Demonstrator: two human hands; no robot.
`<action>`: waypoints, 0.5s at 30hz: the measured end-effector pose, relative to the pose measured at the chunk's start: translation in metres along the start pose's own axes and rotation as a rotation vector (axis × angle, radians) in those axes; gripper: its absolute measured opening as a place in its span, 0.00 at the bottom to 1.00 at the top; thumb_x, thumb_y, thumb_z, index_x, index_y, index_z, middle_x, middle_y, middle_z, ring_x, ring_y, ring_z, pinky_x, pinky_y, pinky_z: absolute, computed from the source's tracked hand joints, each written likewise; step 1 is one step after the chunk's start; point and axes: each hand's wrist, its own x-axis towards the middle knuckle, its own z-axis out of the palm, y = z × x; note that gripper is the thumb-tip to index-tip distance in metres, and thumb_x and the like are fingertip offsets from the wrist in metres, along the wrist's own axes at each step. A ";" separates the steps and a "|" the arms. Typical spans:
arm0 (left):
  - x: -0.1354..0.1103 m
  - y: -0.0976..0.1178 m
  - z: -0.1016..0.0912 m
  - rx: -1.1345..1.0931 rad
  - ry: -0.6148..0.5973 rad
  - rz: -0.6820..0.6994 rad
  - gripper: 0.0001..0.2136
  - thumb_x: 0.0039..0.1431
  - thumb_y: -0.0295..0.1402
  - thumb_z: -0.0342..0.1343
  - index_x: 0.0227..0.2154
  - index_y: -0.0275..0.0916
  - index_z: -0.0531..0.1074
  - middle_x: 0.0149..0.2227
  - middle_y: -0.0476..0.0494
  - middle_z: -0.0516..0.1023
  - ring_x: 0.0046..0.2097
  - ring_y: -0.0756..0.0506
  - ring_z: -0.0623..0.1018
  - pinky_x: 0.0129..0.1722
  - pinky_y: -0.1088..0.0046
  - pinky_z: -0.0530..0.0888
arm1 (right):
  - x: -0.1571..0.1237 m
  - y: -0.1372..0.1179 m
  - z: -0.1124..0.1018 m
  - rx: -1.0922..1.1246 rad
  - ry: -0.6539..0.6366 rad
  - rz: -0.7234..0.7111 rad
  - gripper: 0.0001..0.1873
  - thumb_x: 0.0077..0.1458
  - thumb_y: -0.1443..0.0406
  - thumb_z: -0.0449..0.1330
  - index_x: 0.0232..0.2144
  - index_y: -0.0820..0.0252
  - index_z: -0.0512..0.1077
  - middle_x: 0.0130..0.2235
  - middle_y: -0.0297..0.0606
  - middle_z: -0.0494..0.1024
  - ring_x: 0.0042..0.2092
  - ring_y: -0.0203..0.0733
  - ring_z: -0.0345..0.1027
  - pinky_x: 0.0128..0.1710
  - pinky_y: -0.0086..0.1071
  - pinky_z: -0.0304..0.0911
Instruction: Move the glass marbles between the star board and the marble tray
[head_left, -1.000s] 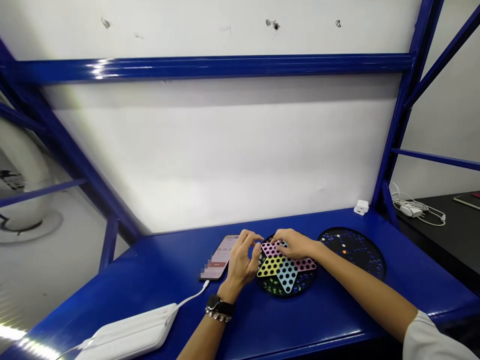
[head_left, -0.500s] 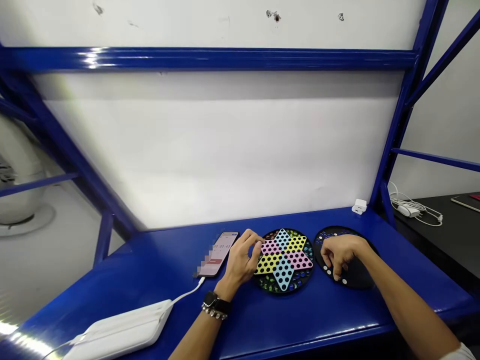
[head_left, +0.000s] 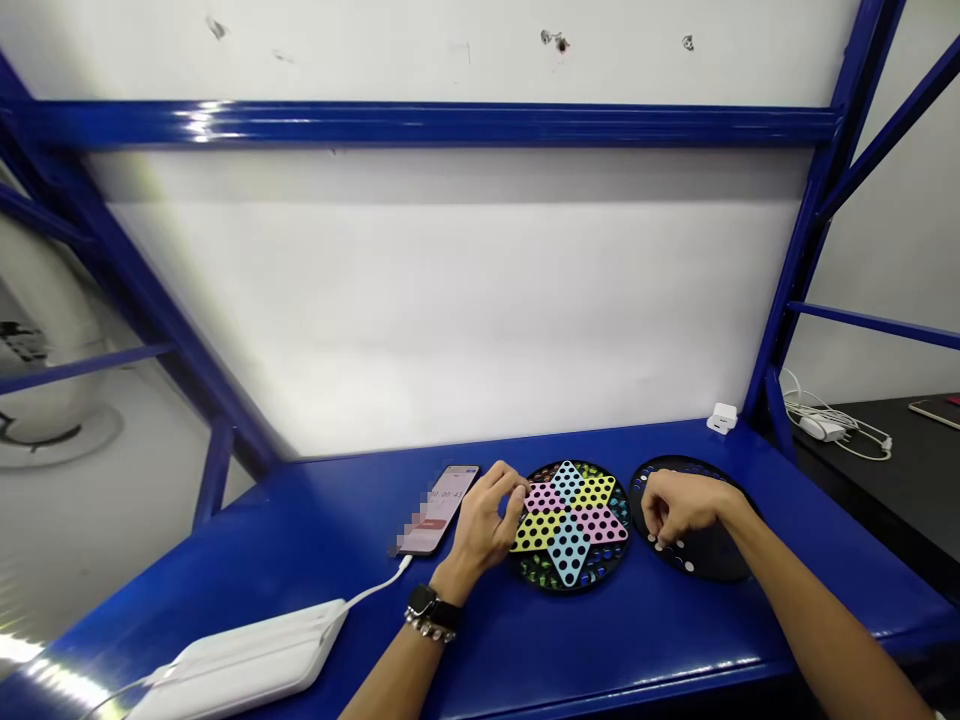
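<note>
Right hand [head_left: 686, 508] had moved to the black marble board [head_left: 720, 558], curled, grip unclear — a slip could scatter the white marbles [head_left: 688, 567]; left hand [head_left: 484, 525] half-closed beside the star board [head_left: 570, 525].

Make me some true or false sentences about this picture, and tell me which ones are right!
The right hand is over the round black board. True.
The watch is on the right arm. False: it is on the left arm.
The phone lies to the right of the star board. False: it lies to the left.
A white cable joins the phone to the power bank. True.
The star board has pink, yellow and blue points. True.
</note>
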 end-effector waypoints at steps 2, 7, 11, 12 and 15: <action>0.001 0.001 -0.001 0.000 0.008 0.013 0.15 0.67 0.36 0.41 0.30 0.40 0.69 0.32 0.45 0.71 0.35 0.46 0.72 0.36 0.69 0.70 | 0.006 -0.005 -0.005 0.042 0.160 -0.139 0.09 0.41 0.63 0.66 0.26 0.63 0.77 0.26 0.35 0.78 0.29 0.37 0.72 0.29 0.27 0.64; 0.000 0.002 -0.001 0.025 0.026 0.032 0.16 0.67 0.35 0.41 0.28 0.39 0.70 0.31 0.45 0.72 0.33 0.47 0.72 0.35 0.69 0.70 | 0.060 -0.049 0.012 -0.013 0.488 -0.401 0.07 0.49 0.65 0.62 0.30 0.62 0.80 0.33 0.38 0.81 0.35 0.40 0.73 0.35 0.28 0.65; -0.001 -0.004 -0.002 0.029 0.078 0.050 0.16 0.67 0.34 0.41 0.26 0.39 0.69 0.29 0.45 0.70 0.32 0.47 0.71 0.33 0.68 0.70 | 0.120 -0.098 0.046 -0.261 0.538 -0.409 0.07 0.51 0.64 0.63 0.32 0.60 0.79 0.34 0.39 0.81 0.35 0.41 0.73 0.35 0.29 0.63; -0.001 -0.005 -0.003 0.031 0.103 0.061 0.16 0.67 0.34 0.41 0.24 0.40 0.67 0.27 0.46 0.69 0.31 0.47 0.70 0.32 0.69 0.69 | 0.132 -0.108 0.053 -0.345 0.539 -0.385 0.08 0.53 0.63 0.61 0.31 0.61 0.79 0.34 0.41 0.81 0.35 0.43 0.73 0.34 0.30 0.63; -0.001 -0.007 -0.005 0.047 0.161 0.083 0.16 0.67 0.32 0.42 0.22 0.40 0.65 0.26 0.47 0.67 0.29 0.47 0.69 0.31 0.69 0.67 | 0.154 -0.122 0.067 -0.520 0.547 -0.291 0.10 0.55 0.63 0.58 0.31 0.61 0.78 0.34 0.43 0.81 0.34 0.46 0.74 0.32 0.33 0.62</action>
